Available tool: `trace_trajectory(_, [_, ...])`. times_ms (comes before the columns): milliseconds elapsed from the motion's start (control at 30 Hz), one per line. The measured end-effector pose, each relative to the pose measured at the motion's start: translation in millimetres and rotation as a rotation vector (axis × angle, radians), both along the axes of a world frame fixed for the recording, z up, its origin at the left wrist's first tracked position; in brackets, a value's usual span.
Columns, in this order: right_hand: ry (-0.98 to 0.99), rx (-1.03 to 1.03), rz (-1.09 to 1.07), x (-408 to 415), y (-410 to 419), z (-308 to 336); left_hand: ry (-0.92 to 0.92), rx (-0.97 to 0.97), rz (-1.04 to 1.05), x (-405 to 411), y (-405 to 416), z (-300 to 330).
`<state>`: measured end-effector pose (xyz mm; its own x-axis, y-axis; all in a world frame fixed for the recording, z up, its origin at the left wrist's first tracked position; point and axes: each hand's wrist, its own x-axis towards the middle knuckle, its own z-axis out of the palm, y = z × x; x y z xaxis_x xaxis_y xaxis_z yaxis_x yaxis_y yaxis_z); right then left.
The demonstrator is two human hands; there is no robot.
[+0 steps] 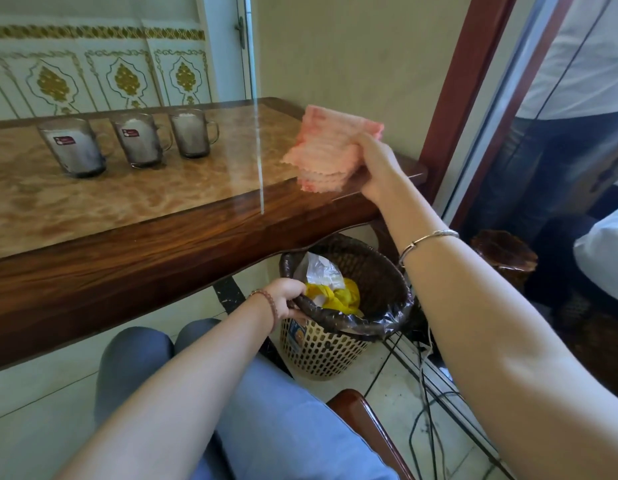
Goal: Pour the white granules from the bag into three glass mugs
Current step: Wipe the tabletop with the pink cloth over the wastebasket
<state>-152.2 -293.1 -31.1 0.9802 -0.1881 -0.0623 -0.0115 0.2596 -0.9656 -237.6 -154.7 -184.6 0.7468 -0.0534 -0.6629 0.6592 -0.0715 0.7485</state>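
Head view looks down past a seated person's knees to a wastebasket (321,355) under the near corner of the tabletop (134,199). Left hand (288,299) curls its fingers (295,289) over the basket's dark-lined rim, probably to steady it or pull it closer. Inside the basket lie a crumpled clear plastic bag (318,270) and something yellow (342,296); whether this is the granule bag I cannot tell. Above the basket, the right hand (377,168) grips a folded pink cloth (330,150), lifted just over the tabletop's edge, likely for wiping up spilled grains. Far from the basket, toward the back of the tabletop, three glass mugs (136,140) stand in a row, each holding white granules (186,116) nearly to the brim, so pouring looks finished and this is tidying.

Marbled tan stone set in a dark wood frame makes the surface. Behind it runs gold-patterned wall tile; pale floor tiles and loose cables surround the basket.
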Motion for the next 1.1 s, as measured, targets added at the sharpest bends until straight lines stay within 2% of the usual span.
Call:
trace_trajectory(100, [0.047, -0.018, 0.034, 8.3, 17.3, -18.9, 0.007, 0.019, -0.013, 4.0, 2.6, -4.3])
trace_trajectory(167, [0.118, -0.166, 0.011, 10.2, 18.3, -31.2, 0.009, 0.020, -0.001, 4.9, 4.6, -6.0])
trace_trajectory(267, [0.125, -0.427, -0.080, 13.8, 5.8, -42.3, 0.008, 0.022, 0.002, 4.2, 3.7, -3.3])
trace_trajectory(433, [0.138, -0.619, -0.167, 19.1, -38.6, -77.6, 0.017, 0.014, -0.008, 10.6, 0.0, -7.9])
trace_trajectory(767, [0.536, -0.886, -0.093, -51.4, -104.2, -172.6, -0.008, -0.008, 0.043, 15.7, -20.1, -14.9])
trace_trajectory(867, [0.638, -0.875, -0.064, -58.4, -115.6, -195.1, -0.004, -0.004, 0.068, 16.8, -25.2, -19.2])
trace_trajectory(1100, [0.801, -0.652, 0.025, -60.4, -128.2, -240.8, -0.025, 0.064, 0.039, 20.5, -29.1, -35.5])
